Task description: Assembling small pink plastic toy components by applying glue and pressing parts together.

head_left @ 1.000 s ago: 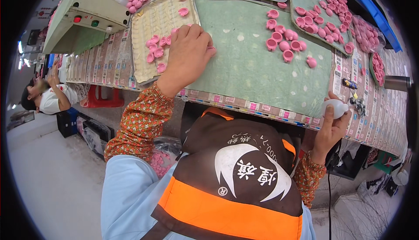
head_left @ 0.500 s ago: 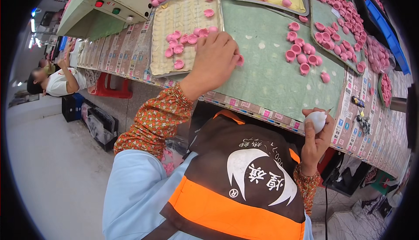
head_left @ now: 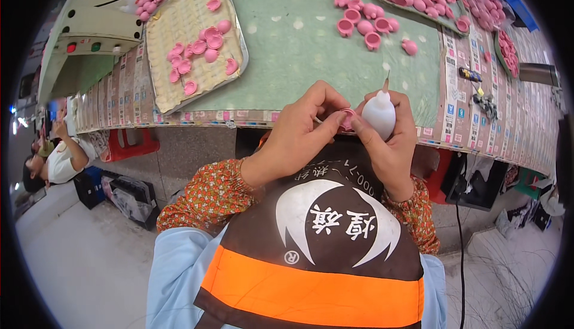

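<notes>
At the table's [head_left: 460,111] near edge, our left hand [head_left: 297,133] pinches a small pink cup [head_left: 347,120] w/ its fingertips, & our right hand [head_left: 393,150] grips a white bottle [head_left: 378,117], nozzle [head_left: 386,84] aimed far, prob palmed so its thumb can steady the cup. Farther off, more pink pieces [head_left: 190,87] sit on a lined tray [head_left: 164,42] at left & a green mat [head_left: 281,66] at right, prob grouped for reach. Vs the earlier frame, our left hand's off the tray & both hands now meet.
</notes>
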`<action>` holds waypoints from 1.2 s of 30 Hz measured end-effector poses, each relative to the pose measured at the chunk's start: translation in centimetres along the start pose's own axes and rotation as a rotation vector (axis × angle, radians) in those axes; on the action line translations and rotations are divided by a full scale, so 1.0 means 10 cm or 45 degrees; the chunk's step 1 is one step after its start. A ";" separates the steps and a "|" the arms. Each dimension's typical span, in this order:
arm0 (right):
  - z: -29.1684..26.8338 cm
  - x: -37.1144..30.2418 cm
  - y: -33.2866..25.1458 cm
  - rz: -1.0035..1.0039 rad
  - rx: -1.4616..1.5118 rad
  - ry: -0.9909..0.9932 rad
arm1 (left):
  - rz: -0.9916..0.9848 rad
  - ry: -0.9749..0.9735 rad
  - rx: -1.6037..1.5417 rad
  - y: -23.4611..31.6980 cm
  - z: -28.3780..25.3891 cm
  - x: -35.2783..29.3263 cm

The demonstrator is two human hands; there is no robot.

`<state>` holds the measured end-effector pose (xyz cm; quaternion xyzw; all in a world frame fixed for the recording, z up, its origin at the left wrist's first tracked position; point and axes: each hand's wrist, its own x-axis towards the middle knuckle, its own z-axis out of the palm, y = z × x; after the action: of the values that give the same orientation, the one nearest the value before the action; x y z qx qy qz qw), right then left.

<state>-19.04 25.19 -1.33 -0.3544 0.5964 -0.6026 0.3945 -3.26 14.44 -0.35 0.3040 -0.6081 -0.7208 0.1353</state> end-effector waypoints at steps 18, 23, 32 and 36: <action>-0.13 -0.13 -0.07 0.071 0.066 0.098 | -0.297 -0.265 -1.087 -0.36 -0.02 -0.06; -0.34 -0.19 -0.24 -0.086 -0.321 -0.093 | -0.301 -0.246 -1.184 -0.42 -0.04 -0.11; -0.37 -0.35 -0.37 -0.431 -0.590 -0.103 | -0.278 -0.244 -1.226 -0.44 -0.01 -0.12; -0.39 -0.35 -0.36 -0.512 -0.531 -0.163 | -0.278 -0.260 -1.240 -0.45 0.01 -0.13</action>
<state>-21.15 29.95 2.24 -0.5761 0.5990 -0.5095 0.2229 -1.53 16.20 -4.28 0.1953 -0.1762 -0.9567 0.1251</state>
